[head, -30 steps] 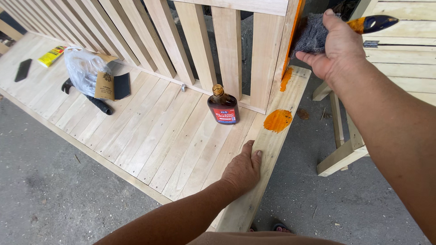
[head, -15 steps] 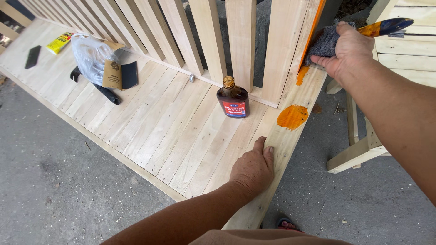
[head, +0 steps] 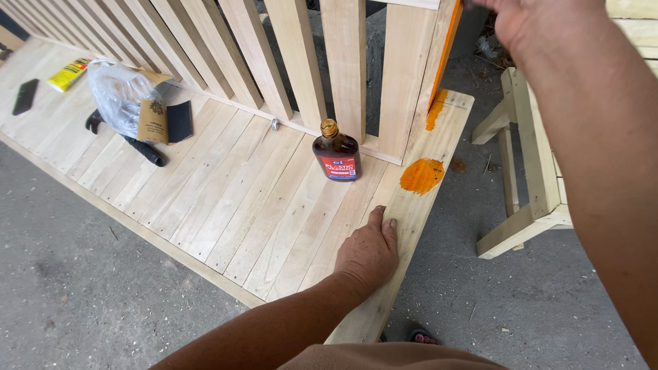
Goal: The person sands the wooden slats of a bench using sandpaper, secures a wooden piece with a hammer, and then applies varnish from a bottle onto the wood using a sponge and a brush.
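Bare skin meets pale wood where the left hand (head: 368, 252) lies palm down with its grip spread flat and holding nothing, on the end plank of a slatted wooden bench (head: 226, 199), close to the bench's near edge at its right-hand end. The right hand (head: 524, 20) is raised at the top of the view, beside the upper part of the bench's end post (head: 439, 62), and is blurred and cut off by the picture's edge, so I cannot tell whether its grip is apart or clamped on anything.

On the same end plank, just beyond the left hand's fingertips, sits a round orange stain patch (head: 421, 175). Further along, near the back right corner, a smaller orange streak (head: 434, 112) runs up to the foot of the post, whose side face is coated orange as well.

Left of the patch, a brown glass bottle (head: 336, 154) with a red label and a gold cap stands upright on the slats, just in front of the backrest.

Well apart, toward the bench's far left end, lie a clear plastic bag (head: 122, 99), a dark sheet of sandpaper (head: 179, 120), a black handle (head: 140, 148), a yellow tube (head: 67, 74) and a flat black piece (head: 26, 96).

A second unpainted wooden frame (head: 528, 171) stands on the concrete floor (head: 82, 294) off the bench's right end.
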